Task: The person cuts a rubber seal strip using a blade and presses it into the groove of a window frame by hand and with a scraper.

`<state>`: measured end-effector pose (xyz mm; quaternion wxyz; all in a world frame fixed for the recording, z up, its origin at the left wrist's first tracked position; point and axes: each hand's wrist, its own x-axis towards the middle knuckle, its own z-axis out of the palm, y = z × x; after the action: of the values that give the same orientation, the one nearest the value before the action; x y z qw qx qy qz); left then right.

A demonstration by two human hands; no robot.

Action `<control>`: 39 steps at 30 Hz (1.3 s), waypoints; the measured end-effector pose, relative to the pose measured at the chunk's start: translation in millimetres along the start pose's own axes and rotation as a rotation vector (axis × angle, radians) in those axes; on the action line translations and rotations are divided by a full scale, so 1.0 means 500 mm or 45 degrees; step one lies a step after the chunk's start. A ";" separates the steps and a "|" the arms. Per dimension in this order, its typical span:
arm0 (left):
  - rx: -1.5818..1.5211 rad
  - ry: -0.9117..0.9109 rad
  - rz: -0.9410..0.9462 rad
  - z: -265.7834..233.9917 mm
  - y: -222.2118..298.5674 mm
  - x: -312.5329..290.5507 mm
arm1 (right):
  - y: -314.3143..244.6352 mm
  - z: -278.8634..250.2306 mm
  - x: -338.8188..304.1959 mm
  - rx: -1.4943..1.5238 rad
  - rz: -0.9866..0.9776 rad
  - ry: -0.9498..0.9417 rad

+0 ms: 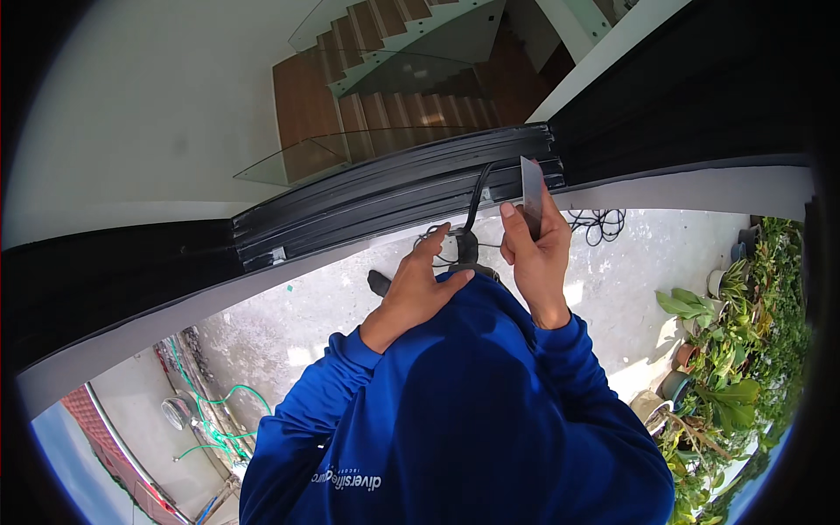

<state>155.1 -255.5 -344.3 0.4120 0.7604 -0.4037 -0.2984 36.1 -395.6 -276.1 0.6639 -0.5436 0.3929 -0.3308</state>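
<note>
Twelve o'clock's ridged black metal track (376, 188) seems unfinished, my right hand (544, 262) pinching a flat grey-metal blade (532, 194), left hand (415, 293) spread.

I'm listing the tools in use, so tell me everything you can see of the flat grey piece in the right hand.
The flat grey piece is narrow and straight-sided, with a slanted upper edge; it looks like metal. Its upper part is pale grey, its lower part darker, partly covered by the grip. The right hand holds it near upright in the picture, thumb across its lower part. Its upper end overlaps the black grooved frame in view; whether they touch cannot be told.
</note>
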 end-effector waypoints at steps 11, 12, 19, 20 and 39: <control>0.052 0.207 -0.012 -0.172 0.151 -0.036 | -0.006 0.002 0.004 -0.091 -0.046 -0.031; 0.050 0.207 -0.011 -0.173 0.149 -0.025 | -0.007 0.001 0.002 -0.100 -0.042 -0.033; 0.214 0.202 0.320 -0.158 0.191 0.102 | -0.014 0.019 -0.001 -0.153 -0.064 0.036; 0.321 0.204 0.431 -0.150 0.186 0.111 | -0.015 0.027 -0.004 -0.131 -0.083 0.027; 0.558 0.306 0.770 -0.079 0.188 0.193 | 0.020 0.025 0.013 -0.022 -0.173 0.087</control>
<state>199.3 -354.7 -255.4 0.3535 0.7067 -0.6126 0.0207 50.5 -393.7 -285.7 0.6214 -0.5629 0.3804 -0.3901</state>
